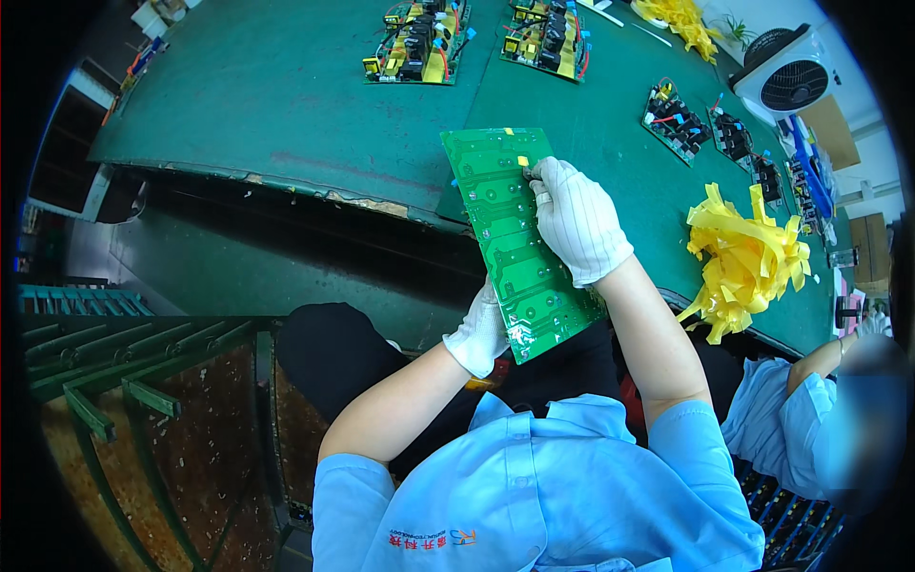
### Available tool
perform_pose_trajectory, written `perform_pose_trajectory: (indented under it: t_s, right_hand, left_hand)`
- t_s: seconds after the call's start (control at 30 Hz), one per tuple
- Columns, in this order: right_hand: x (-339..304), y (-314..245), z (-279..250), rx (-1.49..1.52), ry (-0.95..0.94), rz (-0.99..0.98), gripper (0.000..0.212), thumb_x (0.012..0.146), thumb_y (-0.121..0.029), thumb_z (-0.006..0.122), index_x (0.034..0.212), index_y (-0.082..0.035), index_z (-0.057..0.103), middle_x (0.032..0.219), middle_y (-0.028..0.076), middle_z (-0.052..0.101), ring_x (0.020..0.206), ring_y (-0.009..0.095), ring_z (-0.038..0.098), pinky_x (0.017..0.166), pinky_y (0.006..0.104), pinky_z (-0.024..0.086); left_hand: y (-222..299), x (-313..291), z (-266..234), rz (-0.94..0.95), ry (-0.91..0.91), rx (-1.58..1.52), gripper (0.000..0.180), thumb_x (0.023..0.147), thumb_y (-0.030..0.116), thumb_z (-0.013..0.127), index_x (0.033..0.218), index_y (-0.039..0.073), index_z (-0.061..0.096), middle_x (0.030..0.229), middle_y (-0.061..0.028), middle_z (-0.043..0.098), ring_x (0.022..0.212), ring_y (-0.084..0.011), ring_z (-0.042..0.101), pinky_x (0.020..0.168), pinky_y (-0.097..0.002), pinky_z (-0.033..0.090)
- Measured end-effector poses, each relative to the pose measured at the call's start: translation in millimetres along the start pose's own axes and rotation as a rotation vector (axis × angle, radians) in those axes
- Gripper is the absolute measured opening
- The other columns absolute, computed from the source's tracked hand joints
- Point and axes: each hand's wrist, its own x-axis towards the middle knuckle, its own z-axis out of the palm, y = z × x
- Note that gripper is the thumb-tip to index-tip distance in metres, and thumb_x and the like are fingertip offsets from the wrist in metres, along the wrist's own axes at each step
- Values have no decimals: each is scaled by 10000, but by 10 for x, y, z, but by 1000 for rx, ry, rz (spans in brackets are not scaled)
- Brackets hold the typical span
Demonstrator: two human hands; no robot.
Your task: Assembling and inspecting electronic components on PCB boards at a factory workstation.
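While in left hand (479, 334), green board (510, 250)

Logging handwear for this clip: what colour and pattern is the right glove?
The right glove is white with thin darker stripes, best seen in the head view.

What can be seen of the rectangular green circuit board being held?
The rectangular green circuit board shows a glossy face with track outlines, silvery solder-like spots and small yellow patches near its far end. It is held at a slant in the air by the green tabletop's edge. The white-gloved left hand supports its left edge low down; the white-gloved right hand overlaps its right edge, fingers by a yellow patch.
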Motion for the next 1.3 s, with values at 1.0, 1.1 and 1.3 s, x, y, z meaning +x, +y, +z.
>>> perform_pose_trajectory:
  t_s: [1.0, 1.1, 1.3]
  right_hand:
    - [390, 300, -30, 345, -9, 159, 276, 984, -95, 481, 1228, -35, 595, 1099, 157, 666, 971, 274, 637, 893, 332, 489]
    - [439, 349, 64, 221, 100, -35, 247, 963, -76, 504, 1190, -55, 599, 1078, 219, 660, 942, 384, 650, 840, 404, 521]
    - [511, 159, 0, 1, -99, 77, 256, 956, -126, 496, 1181, -68, 604, 1049, 214, 663, 931, 423, 631, 814, 458, 519]
  left_hand:
    - [281, -261, 395, 15, -61, 161, 1117, 723, 853, 420, 1534, 109, 227, 1488, -156, 414, 1354, -301, 447, 1095, -475, 416]
    - [312, -226, 425, 37, -72, 184, 1117, 717, 841, 468, 1522, 100, 245, 1470, -161, 430, 1335, -305, 469, 1084, -475, 432]
    - [338, -205, 465, 61, -80, 136, 1075, 737, 810, 520, 1495, 84, 288, 1426, -168, 470, 1287, -304, 519, 1058, -473, 463]
